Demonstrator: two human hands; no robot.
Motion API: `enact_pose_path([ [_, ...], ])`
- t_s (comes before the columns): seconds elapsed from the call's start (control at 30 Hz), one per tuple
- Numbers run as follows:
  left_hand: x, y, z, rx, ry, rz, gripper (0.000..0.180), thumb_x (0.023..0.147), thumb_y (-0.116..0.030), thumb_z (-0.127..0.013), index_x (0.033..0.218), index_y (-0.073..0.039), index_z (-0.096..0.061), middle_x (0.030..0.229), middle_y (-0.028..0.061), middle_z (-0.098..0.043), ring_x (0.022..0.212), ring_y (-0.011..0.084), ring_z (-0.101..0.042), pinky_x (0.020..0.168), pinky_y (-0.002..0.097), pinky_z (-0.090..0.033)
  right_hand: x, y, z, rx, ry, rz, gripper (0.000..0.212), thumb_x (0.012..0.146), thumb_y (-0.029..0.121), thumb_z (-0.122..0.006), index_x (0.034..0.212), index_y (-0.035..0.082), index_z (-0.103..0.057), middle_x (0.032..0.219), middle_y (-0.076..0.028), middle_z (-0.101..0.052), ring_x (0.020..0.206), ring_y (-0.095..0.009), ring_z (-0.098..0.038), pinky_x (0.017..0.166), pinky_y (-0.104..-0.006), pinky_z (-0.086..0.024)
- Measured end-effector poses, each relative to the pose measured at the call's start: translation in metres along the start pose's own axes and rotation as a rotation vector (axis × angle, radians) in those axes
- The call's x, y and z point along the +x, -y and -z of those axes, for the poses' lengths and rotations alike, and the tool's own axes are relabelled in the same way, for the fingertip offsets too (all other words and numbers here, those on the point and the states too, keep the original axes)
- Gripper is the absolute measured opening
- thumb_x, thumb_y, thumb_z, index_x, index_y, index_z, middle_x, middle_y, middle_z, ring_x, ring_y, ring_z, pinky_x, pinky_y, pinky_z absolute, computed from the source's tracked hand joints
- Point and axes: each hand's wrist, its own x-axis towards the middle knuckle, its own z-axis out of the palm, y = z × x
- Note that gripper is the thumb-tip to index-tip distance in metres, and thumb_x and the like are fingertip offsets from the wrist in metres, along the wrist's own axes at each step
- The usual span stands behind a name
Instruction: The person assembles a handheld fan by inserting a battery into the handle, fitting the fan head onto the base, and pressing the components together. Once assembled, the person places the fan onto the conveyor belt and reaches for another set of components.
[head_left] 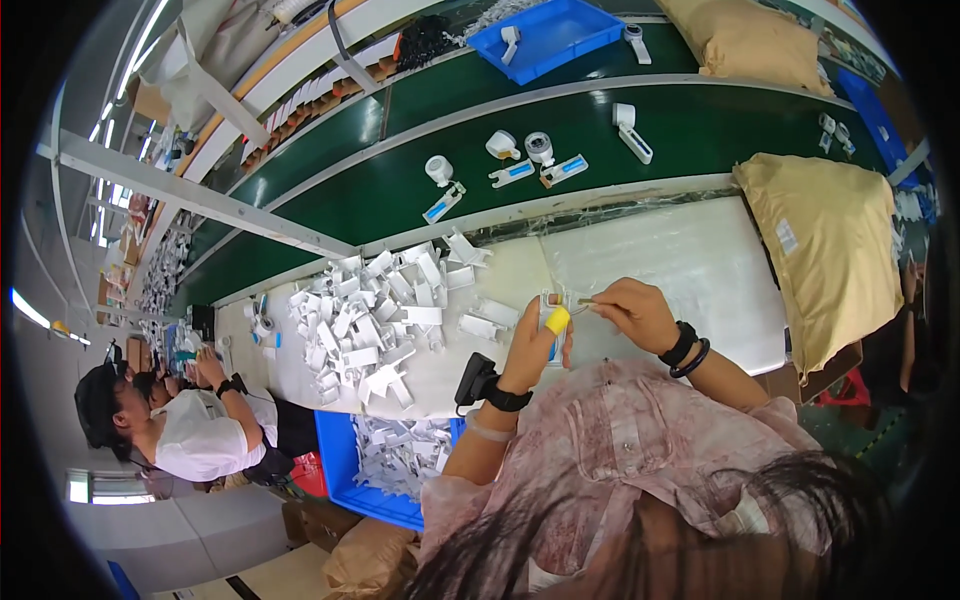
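My left hand (525, 350) is closed around a small white plastic part with a blue label (554, 350), mostly hidden by the fingers. Something yellow (557, 320), perhaps a cover on the thumb, shows at its front. Just to the right, my right hand (640, 315) pinches a small, thin piece (588, 301) against the upper end of that part; its kind is too small to make out. Loose white plastic parts (484, 325) lie left of my left hand. Beyond them spreads a large heap of similar white parts (365, 315) on the pale worktop (690, 260).
A green conveyor belt (400, 170) runs behind the worktop, carrying several white round-headed pieces with blue labels (565, 170). A blue tray (550, 40) stands farther back. A tan sack (825, 250) sits at right. A blue bin (375, 505) of white parts is below left; another person (205, 435) works at left.
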Motion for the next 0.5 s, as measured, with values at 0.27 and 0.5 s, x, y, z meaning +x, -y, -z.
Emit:
enact_pose_path([
  [0.27,0.002,0.021,-0.017,0.160,-0.048,-0.192,0.034,0.089,0.000,-0.040,0.123,0.000,-0.043,0.090,0.0108,-0.058,0.064,0.0176,-0.057,0.048,0.0311,-0.050,-0.006,0.020,-0.005,0.125,-0.132,-0.029,0.009,0.082,0.005,-0.068,0.091,0.005,-0.067,0.088,-0.010,-0.066,0.077,-0.028,-0.062,0.072,-0.0354,-0.048],
  [0.5,-0.013,0.007,-0.036,0.118,-0.001,-0.208,0.035,0.084,0.004,-0.038,0.119,0.001,-0.042,0.087,0.0082,-0.056,0.064,0.0118,-0.055,0.053,0.0263,-0.048,-0.004,0.022,-0.002,0.082,-0.213,0.097,0.013,0.077,0.005,-0.072,0.090,0.008,-0.069,0.089,-0.006,-0.065,0.083,-0.024,-0.060,0.071,-0.0346,-0.047],
])
